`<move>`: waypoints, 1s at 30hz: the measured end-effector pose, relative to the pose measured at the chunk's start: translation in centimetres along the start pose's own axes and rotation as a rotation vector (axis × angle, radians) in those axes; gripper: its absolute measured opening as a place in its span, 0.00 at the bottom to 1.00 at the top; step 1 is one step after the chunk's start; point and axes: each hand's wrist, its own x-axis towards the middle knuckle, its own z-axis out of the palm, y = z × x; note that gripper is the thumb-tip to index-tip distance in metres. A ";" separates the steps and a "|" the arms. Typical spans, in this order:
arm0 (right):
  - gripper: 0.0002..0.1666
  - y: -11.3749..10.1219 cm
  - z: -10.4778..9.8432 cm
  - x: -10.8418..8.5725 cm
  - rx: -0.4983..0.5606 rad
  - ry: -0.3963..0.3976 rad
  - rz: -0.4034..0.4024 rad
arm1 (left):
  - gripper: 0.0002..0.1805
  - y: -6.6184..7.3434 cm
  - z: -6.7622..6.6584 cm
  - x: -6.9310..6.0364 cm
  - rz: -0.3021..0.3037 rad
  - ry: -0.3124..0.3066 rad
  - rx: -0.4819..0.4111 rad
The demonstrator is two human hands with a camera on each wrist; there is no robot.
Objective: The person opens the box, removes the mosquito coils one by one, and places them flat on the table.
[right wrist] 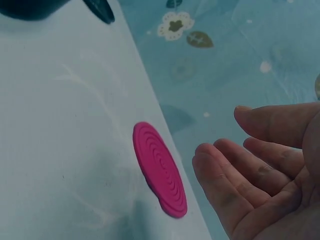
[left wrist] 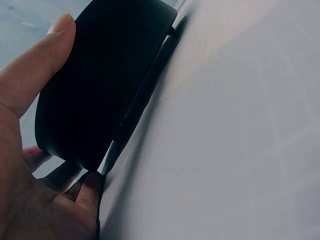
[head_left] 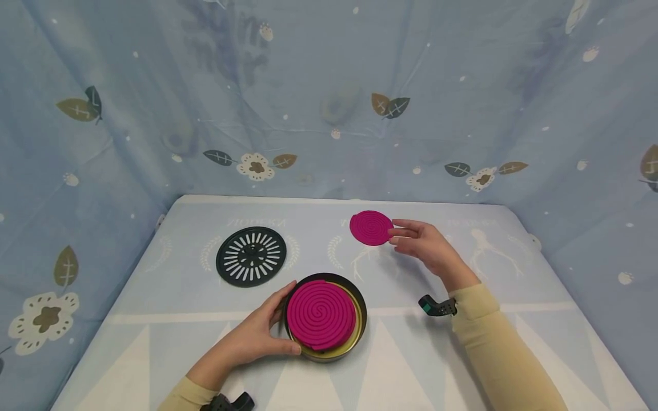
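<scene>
Near the middle of the table stands a round, dark-sided tin (head_left: 362,313) with a yellowish inside. In it lies a magenta mosquito coil (head_left: 321,315), tilted a little towards the left. My left hand (head_left: 252,338) grips the tin's left side, its thumb at the front and fingers around the back; the left wrist view shows the dark tin wall (left wrist: 100,80) against the thumb. A second magenta mosquito coil (head_left: 370,228) lies flat by the table's far edge. Beside it hovers my right hand (head_left: 432,248), fingers loosely extended, and the right wrist view shows a gap between hand and coil (right wrist: 160,170).
A black slotted round lid (head_left: 251,257) lies on the table, behind and left of the tin. Blue patterned cloth (head_left: 329,114) hangs behind the table's far edge and along both sides. A dark wrist device (head_left: 438,306) sits on the right wrist.
</scene>
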 end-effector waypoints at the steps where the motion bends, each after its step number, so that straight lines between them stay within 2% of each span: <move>1: 0.38 -0.1 0.2 -0.2 -0.006 -0.010 -0.008 | 0.66 0.0 0.0 0.0 0.000 -0.001 0.000; 10: 0.37 -0.9 1.9 -1.5 -0.066 -0.071 -0.072 | 0.66 -0.2 0.1 0.2 -0.005 0.000 -0.003; 18: 0.36 -1.3 3.4 -2.2 -0.011 -0.154 -0.113 | 0.67 -0.2 -0.1 0.1 -0.006 0.002 -0.001; 30: 0.34 -1.4 5.5 -3.4 -0.030 -0.228 -0.129 | 0.68 0.1 0.0 0.0 -0.030 0.000 -0.006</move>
